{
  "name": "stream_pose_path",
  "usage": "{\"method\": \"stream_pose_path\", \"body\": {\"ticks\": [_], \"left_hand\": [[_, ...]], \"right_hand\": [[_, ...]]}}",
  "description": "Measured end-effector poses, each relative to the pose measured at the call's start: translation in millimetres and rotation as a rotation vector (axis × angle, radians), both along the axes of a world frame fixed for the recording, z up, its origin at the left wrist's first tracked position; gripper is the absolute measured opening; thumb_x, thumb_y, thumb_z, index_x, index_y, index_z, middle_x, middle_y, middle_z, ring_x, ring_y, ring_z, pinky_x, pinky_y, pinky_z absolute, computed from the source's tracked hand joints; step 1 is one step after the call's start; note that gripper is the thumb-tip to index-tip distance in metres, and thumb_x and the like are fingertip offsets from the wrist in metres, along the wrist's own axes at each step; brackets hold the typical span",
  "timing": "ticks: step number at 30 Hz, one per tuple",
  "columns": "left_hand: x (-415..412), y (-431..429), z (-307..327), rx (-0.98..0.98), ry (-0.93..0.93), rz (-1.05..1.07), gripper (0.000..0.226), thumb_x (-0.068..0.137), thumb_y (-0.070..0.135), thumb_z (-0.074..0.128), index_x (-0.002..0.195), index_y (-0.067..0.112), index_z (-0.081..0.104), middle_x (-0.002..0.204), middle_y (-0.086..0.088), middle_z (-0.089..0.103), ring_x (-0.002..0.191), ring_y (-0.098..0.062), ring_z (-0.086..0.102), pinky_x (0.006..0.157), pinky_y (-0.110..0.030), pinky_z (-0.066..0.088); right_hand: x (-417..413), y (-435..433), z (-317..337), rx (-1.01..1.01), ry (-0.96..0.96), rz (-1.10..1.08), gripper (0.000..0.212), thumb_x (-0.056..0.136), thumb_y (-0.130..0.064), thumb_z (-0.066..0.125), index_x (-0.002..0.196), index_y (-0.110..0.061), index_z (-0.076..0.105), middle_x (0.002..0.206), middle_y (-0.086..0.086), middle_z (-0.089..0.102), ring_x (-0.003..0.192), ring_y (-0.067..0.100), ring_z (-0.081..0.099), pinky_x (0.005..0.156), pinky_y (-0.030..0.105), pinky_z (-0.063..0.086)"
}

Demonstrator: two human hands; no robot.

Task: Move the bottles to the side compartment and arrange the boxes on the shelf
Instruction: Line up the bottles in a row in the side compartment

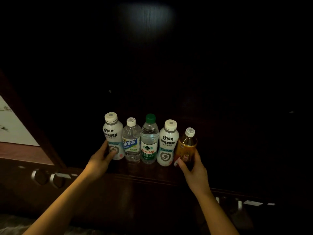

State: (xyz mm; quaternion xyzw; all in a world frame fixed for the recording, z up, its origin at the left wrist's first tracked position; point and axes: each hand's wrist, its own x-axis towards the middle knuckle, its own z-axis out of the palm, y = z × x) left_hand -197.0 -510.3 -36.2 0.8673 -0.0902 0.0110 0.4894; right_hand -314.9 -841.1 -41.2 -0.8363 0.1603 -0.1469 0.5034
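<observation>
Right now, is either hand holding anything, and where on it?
The left hand grips the leftmost white bottle at its lower body; the right hand grips the amber tea bottle at its lower body too.

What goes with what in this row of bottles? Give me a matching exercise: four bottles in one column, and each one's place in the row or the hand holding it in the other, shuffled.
Things:
1. green-capped bottle
2. amber bottle
3. blue-labelled clear bottle
4. leftmost white bottle

Places or states:
A. gripped by the right hand
B. second from the left in the row
C. gripped by the left hand
D. middle of the row

Pairs: 1-D, 2-A, 3-B, 4-C
</observation>
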Motion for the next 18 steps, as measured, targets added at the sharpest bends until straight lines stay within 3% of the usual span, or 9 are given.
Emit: {"method": "stream_pose_path", "body": {"ticks": [3,5,8,11,14,16,18], "left_hand": [[-12.0,4.9,-3.1,0.072,-0.013,0.023,0.061,0.098,0.026,0.058,0.154,0.021,0.032,0.152,-0.006,0.046,0.138,-0.022,0.043,0.112,-0.045,0.04],[-22.5,11.3,-2.5,0.114,-0.015,0.075,0.062,0.097,0.028,0.06,0.153,0.017,0.035,0.151,-0.009,0.046,0.138,-0.024,0.044,0.111,-0.046,0.042],[-42.8,23.2,4.7,0.233,-0.086,0.111,0.053,0.097,0.034,0.059,0.146,0.016,0.047,0.144,-0.006,0.052,0.131,-0.022,0.051,0.105,-0.043,0.048],[-66.0,34.6,17.9,0.375,-0.212,0.098,0.04,0.097,0.038,0.058,0.132,0.019,0.061,0.128,0.003,0.062,0.113,-0.015,0.062,0.088,-0.027,0.052],[-86.3,44.3,34.2,0.495,-0.334,0.061,0.027,0.098,0.034,0.059,0.119,0.021,0.068,0.114,0.009,0.067,0.097,-0.008,0.066,0.078,-0.014,0.045],[-95.8,50.8,43.0,0.567,-0.39,0.028,0.023,0.098,0.03,0.059,0.115,0.02,0.07,0.111,0.006,0.069,0.098,-0.011,0.067,0.078,-0.02,0.05],[-102.4,56.6,50.9,0.597,-0.415,0.011,0.023,0.098,0.03,0.059,0.117,0.021,0.069,0.111,0.006,0.069,0.098,-0.01,0.067,0.079,-0.024,0.054]], "right_hand": [[-12.4,-0.8,-0.6,-0.052,0.046,-0.044,0.084,0.088,-0.049,0.068,0.156,-0.027,0.026,0.155,0.0,0.043,0.141,0.02,0.041,0.112,0.046,0.04],[-22.0,-0.5,-1.0,-0.129,0.056,-0.112,0.075,0.09,-0.048,0.065,0.153,-0.022,0.034,0.153,0.004,0.044,0.138,0.023,0.044,0.107,0.045,0.044],[-33.5,-1.3,-1.4,-0.33,-0.046,-0.208,0.049,0.092,-0.037,0.065,0.134,-0.014,0.054,0.13,0.008,0.058,0.117,0.027,0.059,0.084,0.041,0.053],[-38.6,0.8,0.3,-0.51,-0.239,-0.228,0.024,0.092,-0.027,0.067,0.11,-0.011,0.064,0.103,0.007,0.063,0.092,0.025,0.063,0.069,0.035,0.049],[-38.7,12.0,12.2,-0.578,-0.385,-0.084,0.022,0.095,-0.034,0.055,0.095,-0.015,0.065,0.088,-0.002,0.061,0.079,0.012,0.055,0.065,0.032,0.047],[-37.9,24.3,23.0,-0.616,-0.415,0.059,0.02,0.094,-0.033,0.052,0.09,-0.019,0.065,0.084,-0.007,0.062,0.078,0.009,0.054,0.067,0.031,0.047],[-36.6,39.4,32.2,-0.658,-0.426,0.168,0.007,0.093,-0.025,0.061,0.089,-0.02,0.065,0.083,-0.008,0.062,0.078,0.009,0.056,0.071,0.032,0.048]]}}
